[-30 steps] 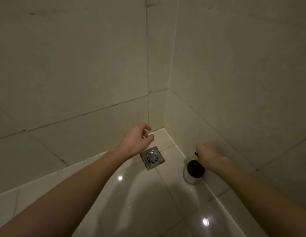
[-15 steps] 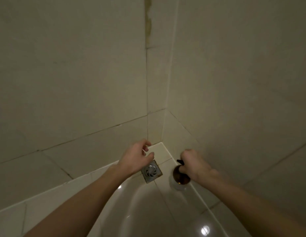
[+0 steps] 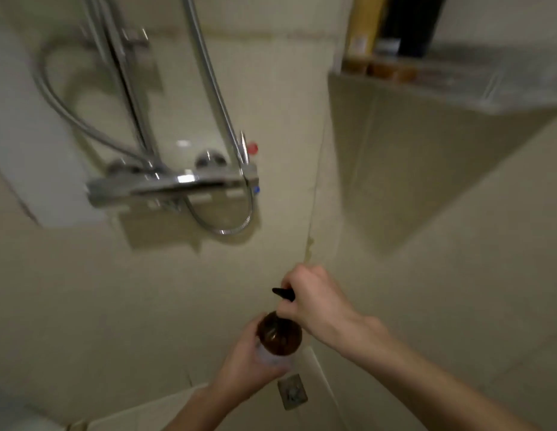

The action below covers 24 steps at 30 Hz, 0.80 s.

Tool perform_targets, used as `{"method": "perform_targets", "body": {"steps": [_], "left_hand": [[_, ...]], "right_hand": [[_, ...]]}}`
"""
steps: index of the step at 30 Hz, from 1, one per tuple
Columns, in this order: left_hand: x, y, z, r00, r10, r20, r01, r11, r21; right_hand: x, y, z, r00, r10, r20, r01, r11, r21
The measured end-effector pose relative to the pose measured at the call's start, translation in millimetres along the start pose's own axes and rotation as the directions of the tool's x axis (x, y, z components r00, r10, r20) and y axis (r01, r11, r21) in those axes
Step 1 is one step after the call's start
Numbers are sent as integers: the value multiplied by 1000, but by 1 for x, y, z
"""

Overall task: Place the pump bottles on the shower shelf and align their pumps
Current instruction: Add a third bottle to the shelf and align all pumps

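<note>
Both hands hold one brown pump bottle in mid-air before the tiled corner: left hand wrapped around its lower body, right hand closed on the black pump, nozzle pointing left. Shower shelf, upper right, carries blurred containers; chrome mixer at left.

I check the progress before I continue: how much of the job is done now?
Done: two containers, not clearly pump bottles, already stand on the shower shelf. In hand: the brown pump bottle is off the floor, the left hand around its base, the right hand on its black pump. Left: placing it on the shelf and aligning the pumps.
</note>
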State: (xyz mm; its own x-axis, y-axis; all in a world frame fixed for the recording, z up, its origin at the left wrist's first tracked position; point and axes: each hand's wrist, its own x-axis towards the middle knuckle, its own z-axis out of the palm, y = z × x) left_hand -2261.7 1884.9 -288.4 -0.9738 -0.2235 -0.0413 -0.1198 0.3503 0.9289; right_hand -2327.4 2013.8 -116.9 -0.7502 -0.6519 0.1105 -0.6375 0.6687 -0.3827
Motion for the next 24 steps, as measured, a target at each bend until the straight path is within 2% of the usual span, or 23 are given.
{"method": "perform_targets", "body": {"steps": [4,12,16,20,24], "left_hand": [[-4,99,-63,995,50,-92,-51,999,-12],[6,272,-151,949,259,-177,-219,951,218],[16,335,-175,926,345,-150,-300,918,261],[31,392,-186,892,438,-114,-391,872,294],[48,443,-179,857,515,-31,-495,836,236]], "right_hand": [[22,-65,-116,997,-77,-19,76,997,-22],[50,-151,-286,984,-166,-70,160,983,-89],[56,-172,-346,979,-173,-105,154,974,-169],[58,-175,-403,983,-119,-137,99,984,-147],[60,-168,-455,980,-61,-191,34,989,-142]]}}
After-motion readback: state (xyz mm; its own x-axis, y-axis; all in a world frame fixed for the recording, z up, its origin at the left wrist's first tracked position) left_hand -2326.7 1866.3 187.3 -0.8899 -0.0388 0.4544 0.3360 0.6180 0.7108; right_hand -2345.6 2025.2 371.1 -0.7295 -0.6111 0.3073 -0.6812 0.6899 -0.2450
